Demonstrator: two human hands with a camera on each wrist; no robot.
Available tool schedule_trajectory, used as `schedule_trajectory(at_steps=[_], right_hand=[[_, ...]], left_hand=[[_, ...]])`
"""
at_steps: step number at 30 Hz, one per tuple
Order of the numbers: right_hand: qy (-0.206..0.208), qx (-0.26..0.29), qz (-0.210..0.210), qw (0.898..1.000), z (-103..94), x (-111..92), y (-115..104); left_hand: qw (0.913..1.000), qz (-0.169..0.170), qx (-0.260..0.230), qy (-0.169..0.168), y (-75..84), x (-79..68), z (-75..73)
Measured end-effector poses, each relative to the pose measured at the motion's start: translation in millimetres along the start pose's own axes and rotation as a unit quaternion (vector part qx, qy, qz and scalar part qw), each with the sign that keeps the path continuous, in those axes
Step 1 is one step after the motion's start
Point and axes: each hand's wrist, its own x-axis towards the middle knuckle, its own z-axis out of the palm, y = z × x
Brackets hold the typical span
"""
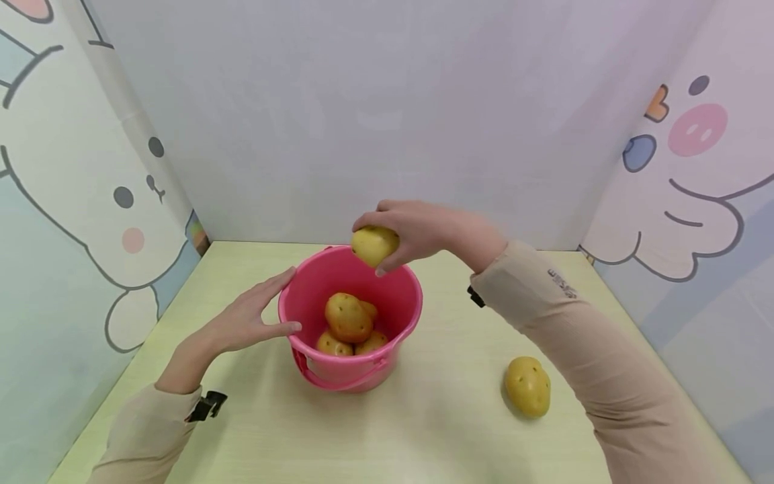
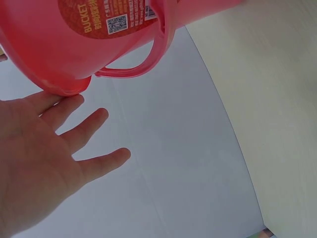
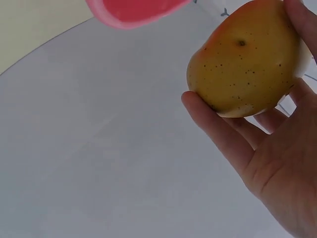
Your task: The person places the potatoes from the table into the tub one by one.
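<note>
A pink bucket (image 1: 357,366) stands on the table with several potatoes (image 1: 349,318) inside it. Above its far rim my right hand (image 1: 417,232) grips another potato (image 1: 375,245) between thumb and fingers; the right wrist view shows this potato (image 3: 242,59) as yellow-brown with dark specks. My left hand (image 1: 250,316) touches the bucket's left rim, thumb at the near side and fingers stretched along the outside. In the left wrist view, the fingers of that hand (image 2: 44,144) are spread, with fingertips against the bucket's rim (image 2: 64,87).
One more potato (image 1: 528,386) lies on the pale table (image 1: 447,430) at the right, near my right sleeve. The bucket's handle (image 1: 338,384) hangs down its near side. Panels with cartoon animals rise left and right, and a plain grey-white wall (image 1: 375,121) stands behind.
</note>
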Motion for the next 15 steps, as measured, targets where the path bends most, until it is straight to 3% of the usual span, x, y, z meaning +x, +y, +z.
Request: schedule_trajectory(at_steps=[15], right_hand=[[-0.034, 0.050, 0.046, 0.997, 16.8, 45.3, -6.0]], left_hand=[[1.0000, -0.001, -0.002, -0.003, 0.3, -0.2, -0.5]])
